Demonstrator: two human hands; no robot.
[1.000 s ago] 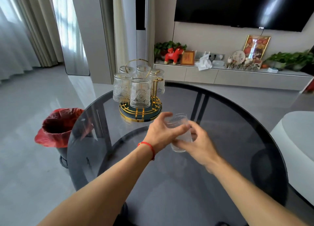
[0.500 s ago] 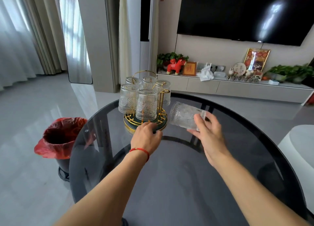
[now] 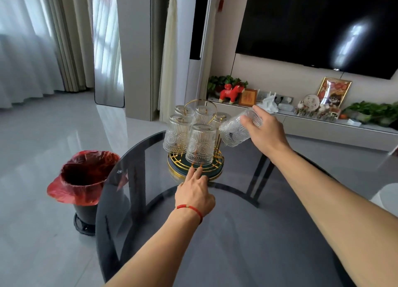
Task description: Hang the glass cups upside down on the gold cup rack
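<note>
Living room, grey tile floor, round dark glass table (image 3: pixel 226 233) in front, dark TV (image 3: pixel 318 21) on far wall above a low cabinet (image 3: pixel 312 125) with plants, a red toy horse (image 3: pixel 231 92) and a framed picture (image 3: pixel 333 92). Bin with red bag (image 3: pixel 86 179) on floor, left of table. Gold cup rack (image 3: pixel 195 168) on far part of table, round green base with gold grid, gold loop handle on top. Five glass cups (image 3: pixel 200 144) already on rack, upside down, ribbed with embossed rounds, packed close together. Right hand (image 3: pixel 267 131) raised at right side of rack, fingers clamped around sixth glass cup (image 3: pixel 239 128), gripped near its base. That cup tilted, mouth pointing down-left toward rack, close beside rightmost hung cup, off the table. Cannot tell if touching rack post. Left hand (image 3: pixel 196 192) low over table at near edge of rack, fingers extended and slightly apart, fingertips on rim of rack base, holding nothing. Red string bracelet (image 3: pixel 190 209) on left wrist. Both forearms bare, reaching in from bottom of frame.
</note>
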